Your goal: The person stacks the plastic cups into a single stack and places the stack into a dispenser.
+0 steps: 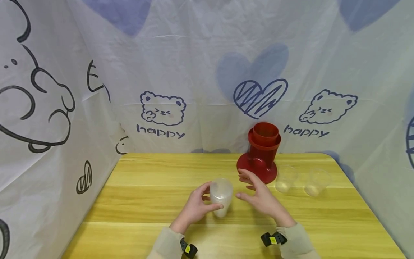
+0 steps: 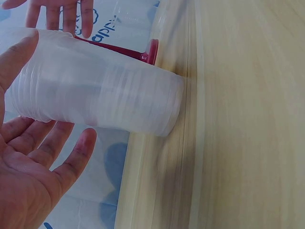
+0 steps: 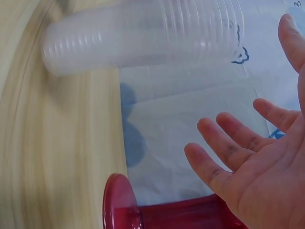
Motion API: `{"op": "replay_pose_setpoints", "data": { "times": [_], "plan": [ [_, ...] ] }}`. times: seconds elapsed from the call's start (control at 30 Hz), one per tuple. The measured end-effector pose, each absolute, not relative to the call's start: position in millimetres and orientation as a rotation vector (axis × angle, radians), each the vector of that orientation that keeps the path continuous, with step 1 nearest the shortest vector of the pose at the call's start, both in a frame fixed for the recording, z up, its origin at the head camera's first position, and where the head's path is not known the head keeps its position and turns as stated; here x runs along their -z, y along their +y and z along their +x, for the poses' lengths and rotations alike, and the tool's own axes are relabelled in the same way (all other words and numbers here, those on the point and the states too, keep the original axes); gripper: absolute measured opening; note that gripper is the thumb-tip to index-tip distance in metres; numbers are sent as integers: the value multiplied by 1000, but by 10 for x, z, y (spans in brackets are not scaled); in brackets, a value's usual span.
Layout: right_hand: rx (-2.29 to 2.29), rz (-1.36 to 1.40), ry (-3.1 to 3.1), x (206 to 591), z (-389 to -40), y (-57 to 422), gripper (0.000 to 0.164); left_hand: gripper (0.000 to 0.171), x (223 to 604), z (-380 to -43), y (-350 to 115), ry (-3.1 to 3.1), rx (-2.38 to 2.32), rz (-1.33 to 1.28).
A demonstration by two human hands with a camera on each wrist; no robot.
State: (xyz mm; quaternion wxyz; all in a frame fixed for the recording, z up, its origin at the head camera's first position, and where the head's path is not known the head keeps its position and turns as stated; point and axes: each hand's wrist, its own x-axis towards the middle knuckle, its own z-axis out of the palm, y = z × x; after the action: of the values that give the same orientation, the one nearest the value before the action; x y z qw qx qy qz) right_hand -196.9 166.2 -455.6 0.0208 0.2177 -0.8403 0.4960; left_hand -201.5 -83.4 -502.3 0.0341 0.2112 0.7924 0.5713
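Note:
A nested stack of clear plastic cups (image 1: 221, 196) stands upright near the middle of the wooden table. My left hand (image 1: 197, 207) holds it from the left, thumb at the near side and fingers curving behind; in the left wrist view the thumb (image 2: 21, 57) lies against the upper cups. Whether the stack's base touches the table I cannot tell. On its right, my right hand (image 1: 260, 196) hovers apart from the cups with fingers spread and nothing in them. The right wrist view shows a gap between those fingers (image 3: 214, 171) and the ribbed stack (image 3: 143, 38).
Behind the right hand stands a red plastic holder (image 1: 263, 154) with a round base and a tube-like top. Two single clear cups (image 1: 286, 180) sit to its right on the table (image 1: 155, 172). A printed white cloth (image 1: 200, 72) hangs behind and at the sides.

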Motion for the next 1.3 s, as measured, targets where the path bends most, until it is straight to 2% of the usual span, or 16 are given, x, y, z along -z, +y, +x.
{"op": "replay_pose_setpoints", "data": {
  "times": [0.3,0.43,1.0,1.3],
  "plan": [
    [-1471,577,-2534,4477,-1986,1818,61,73,5032,-2031,-833,2436,-1758,648],
    [-1440,476,-2508,4474,-2025,1929,61,72,5031,-2029,-831,2435,-1757,648],
    [-1242,65,-2602,4521,-2187,2480,97,72,5018,-2020,-832,2440,-1756,645],
    [-1235,-99,-2591,4600,-2212,2626,103,72,5010,-2016,-833,2429,-1755,632]
  ]
}}
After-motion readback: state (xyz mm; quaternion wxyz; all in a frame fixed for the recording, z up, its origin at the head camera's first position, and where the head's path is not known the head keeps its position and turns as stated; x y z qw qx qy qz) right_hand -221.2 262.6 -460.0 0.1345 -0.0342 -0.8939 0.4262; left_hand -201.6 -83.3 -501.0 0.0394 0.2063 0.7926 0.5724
